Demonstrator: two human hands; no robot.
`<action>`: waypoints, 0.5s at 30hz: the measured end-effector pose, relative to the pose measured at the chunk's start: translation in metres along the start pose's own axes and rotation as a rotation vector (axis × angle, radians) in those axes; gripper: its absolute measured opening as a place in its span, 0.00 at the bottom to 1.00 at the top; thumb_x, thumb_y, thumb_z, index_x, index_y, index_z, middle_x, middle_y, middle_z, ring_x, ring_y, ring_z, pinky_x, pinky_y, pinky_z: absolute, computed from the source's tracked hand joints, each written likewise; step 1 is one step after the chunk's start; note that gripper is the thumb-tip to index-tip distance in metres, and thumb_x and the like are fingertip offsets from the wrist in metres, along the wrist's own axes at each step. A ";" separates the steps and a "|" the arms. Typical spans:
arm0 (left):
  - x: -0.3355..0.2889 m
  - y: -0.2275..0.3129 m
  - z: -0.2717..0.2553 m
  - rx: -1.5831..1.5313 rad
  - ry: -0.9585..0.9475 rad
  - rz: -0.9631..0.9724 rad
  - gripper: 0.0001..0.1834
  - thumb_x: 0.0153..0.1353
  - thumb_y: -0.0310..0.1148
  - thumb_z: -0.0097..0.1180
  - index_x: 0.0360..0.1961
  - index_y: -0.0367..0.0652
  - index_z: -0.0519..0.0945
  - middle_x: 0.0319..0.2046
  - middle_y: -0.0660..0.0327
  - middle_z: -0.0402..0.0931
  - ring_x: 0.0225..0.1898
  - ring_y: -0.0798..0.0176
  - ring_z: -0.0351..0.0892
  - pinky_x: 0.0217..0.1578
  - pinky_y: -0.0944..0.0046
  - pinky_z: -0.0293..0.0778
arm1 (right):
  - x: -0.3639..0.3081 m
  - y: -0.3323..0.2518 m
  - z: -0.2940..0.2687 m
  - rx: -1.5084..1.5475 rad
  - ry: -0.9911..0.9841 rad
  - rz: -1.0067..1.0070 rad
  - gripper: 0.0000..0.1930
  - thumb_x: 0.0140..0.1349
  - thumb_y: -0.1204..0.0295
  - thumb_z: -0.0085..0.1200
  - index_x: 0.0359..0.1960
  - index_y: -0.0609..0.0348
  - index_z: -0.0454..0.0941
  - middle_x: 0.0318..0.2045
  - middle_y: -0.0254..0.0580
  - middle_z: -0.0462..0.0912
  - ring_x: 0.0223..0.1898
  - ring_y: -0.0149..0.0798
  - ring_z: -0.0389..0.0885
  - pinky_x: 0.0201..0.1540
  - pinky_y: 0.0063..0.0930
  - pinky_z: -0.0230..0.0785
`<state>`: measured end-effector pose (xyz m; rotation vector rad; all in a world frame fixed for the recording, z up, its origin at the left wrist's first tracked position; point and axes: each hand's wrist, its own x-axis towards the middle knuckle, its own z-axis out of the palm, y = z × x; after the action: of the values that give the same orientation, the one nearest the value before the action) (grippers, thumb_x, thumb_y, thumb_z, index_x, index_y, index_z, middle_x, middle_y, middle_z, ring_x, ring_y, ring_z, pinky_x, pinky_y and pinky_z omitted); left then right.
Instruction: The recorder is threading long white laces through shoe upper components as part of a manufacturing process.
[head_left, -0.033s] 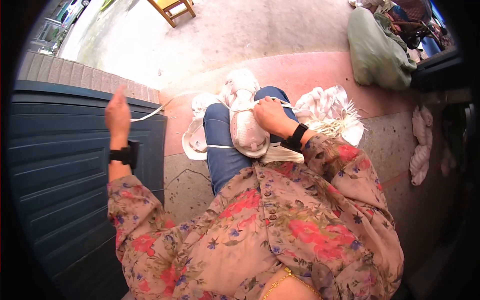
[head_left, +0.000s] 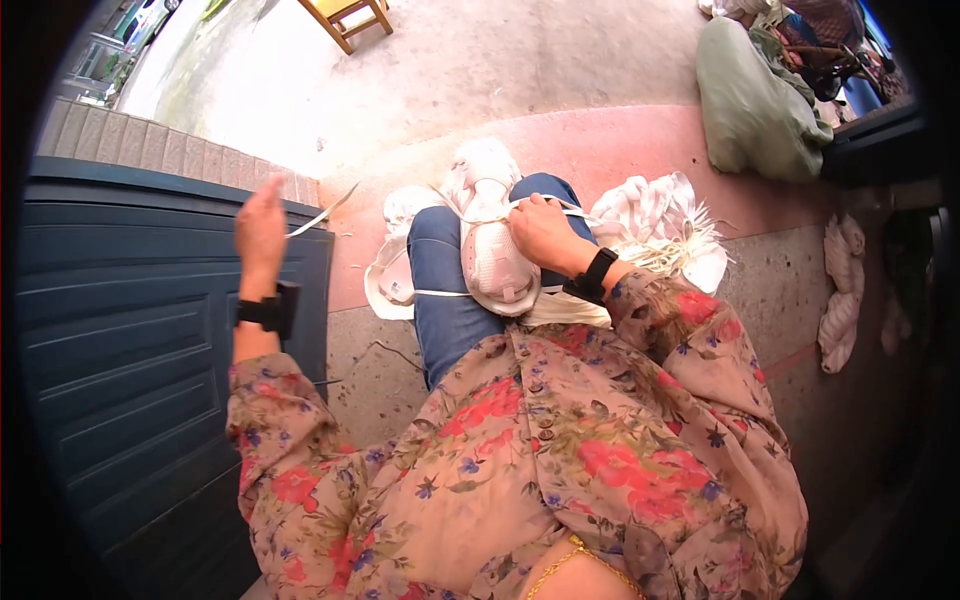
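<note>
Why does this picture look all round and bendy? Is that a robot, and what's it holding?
No robot here! A person wears cameras on their head, and one looks down through a wide, bendy lens. You see their own two hands. A white shoe rests between their knees. The left hand, a bit blurry, seems to hold a white lace. The right hand curls over laces at the shoe. Beside the knees, on the right, sits a white heap with loose strings.

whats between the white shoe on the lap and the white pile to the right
The head view shows the right hand, the right jeans leg and a white lace between the shoe and the pile.
</note>
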<state>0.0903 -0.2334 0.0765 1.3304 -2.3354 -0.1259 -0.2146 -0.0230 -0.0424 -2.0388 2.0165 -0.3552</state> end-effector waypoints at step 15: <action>-0.090 0.190 0.163 0.132 -0.175 0.409 0.05 0.47 0.34 0.52 0.21 0.45 0.74 0.23 0.58 0.72 0.27 0.58 0.73 0.28 0.58 0.62 | 0.002 0.021 0.016 0.414 0.155 -0.099 0.08 0.53 0.70 0.46 0.22 0.60 0.74 0.26 0.47 0.73 0.32 0.51 0.72 0.36 0.40 0.65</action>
<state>-0.0911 -0.0800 -0.0441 0.9001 -2.7535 0.0427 -0.2288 -0.0248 -0.0650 -1.8963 1.7408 -0.8929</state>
